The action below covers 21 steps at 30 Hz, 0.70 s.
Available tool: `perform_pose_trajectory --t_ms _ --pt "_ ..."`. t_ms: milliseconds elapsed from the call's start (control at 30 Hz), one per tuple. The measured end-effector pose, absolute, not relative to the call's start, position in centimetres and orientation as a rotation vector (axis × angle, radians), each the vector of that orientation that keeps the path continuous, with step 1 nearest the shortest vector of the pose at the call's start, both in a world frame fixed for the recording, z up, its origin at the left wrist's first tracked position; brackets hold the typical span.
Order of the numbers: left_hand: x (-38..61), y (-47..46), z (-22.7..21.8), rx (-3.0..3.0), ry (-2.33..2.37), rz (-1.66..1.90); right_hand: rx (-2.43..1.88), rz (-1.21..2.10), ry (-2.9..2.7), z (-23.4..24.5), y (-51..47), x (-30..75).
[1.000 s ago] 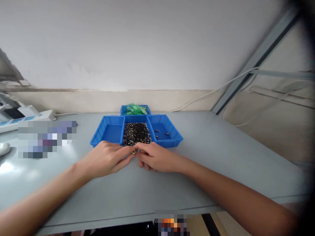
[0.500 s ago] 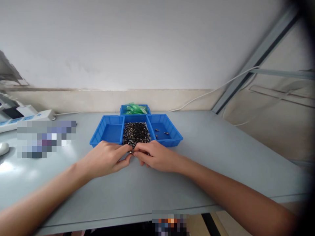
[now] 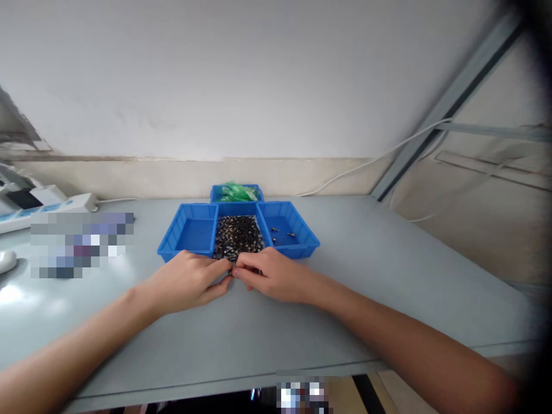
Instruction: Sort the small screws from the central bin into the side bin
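My left hand (image 3: 190, 282) and my right hand (image 3: 269, 275) rest on the grey table (image 3: 259, 333), fingertips pinched together around a tiny metal part that I can barely see. They meet just in front of the middle blue tray (image 3: 237, 207), which is full of small dark metal parts (image 3: 237, 234). The left blue tray (image 3: 177, 230) looks empty. The right blue tray (image 3: 306, 245) holds a few small parts (image 3: 282, 232).
A fourth blue tray (image 3: 215, 192) with green pieces (image 3: 236, 191) stands behind the middle one. A white power strip (image 3: 47, 207) and a white rounded object (image 3: 7, 260) lie at the far left. A white cable (image 3: 379, 155) runs along the wall to the right.
Both hands have kept pinching at the same spot. The small brass-coloured part seen between the fingertips earlier is now almost hidden by them.
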<state>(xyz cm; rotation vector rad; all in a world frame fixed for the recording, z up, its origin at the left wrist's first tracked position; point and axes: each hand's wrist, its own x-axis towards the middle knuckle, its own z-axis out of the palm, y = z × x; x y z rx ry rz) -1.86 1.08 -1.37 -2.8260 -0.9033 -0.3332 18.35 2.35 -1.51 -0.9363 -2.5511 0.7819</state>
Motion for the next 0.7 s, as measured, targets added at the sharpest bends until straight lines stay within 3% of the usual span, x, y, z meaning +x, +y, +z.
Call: perform_pose_trajectory --t_ms 700 --pt "-1.9 1.17 -1.27 -2.766 -0.931 -0.303 -0.99 0.879 -2.492 -1.55 2.13 18.37"
